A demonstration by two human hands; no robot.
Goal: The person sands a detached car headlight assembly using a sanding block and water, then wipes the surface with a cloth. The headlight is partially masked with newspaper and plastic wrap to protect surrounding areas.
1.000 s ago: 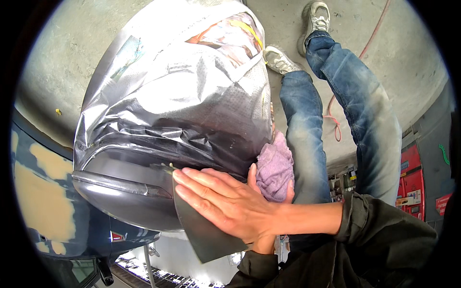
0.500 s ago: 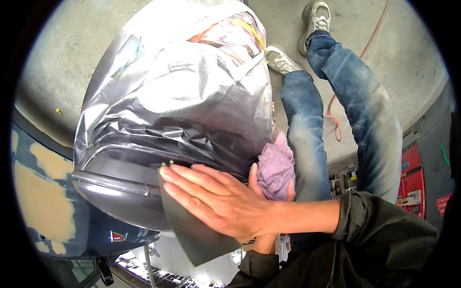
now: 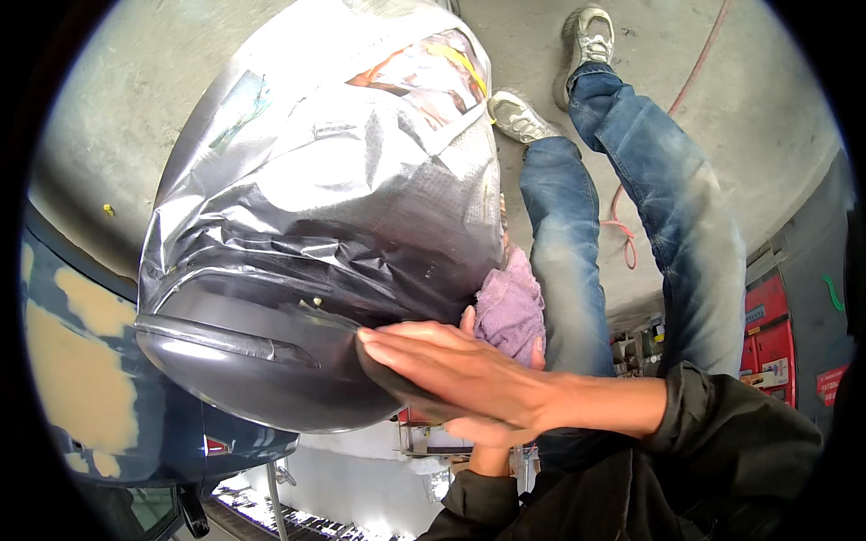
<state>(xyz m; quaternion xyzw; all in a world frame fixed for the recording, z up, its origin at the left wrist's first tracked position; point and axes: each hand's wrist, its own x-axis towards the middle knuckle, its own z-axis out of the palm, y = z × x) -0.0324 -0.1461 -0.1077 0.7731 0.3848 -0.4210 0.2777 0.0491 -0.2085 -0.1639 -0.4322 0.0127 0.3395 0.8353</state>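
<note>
A dark grey, rounded shell (image 3: 262, 383), shaped like a car's side-mirror housing, shows a raised strip along its side and a small pale spot near its upper edge. Crinkled silver plastic sheeting (image 3: 316, 180) covers its far side. My right hand (image 3: 460, 370) lies at the shell's right end with fingers straight and together, pressing a dark sheet of sandpaper (image 3: 397, 383) under the palm. Behind it, my left hand (image 3: 492, 440) is mostly hidden; its fingertips show around a bunched purple cloth (image 3: 512, 311).
A dark blue car panel with beige filler patches (image 3: 81, 361) stands at the left. My legs in jeans (image 3: 577, 243) extend at the right over the concrete floor, by a red hose (image 3: 629, 243). Red boxes (image 3: 767, 329) stand at the far right.
My right hand has slid right along the shell with the sandpaper and tilted onto its edge, uncovering more of the shell. My left hand stays at the purple cloth.
</note>
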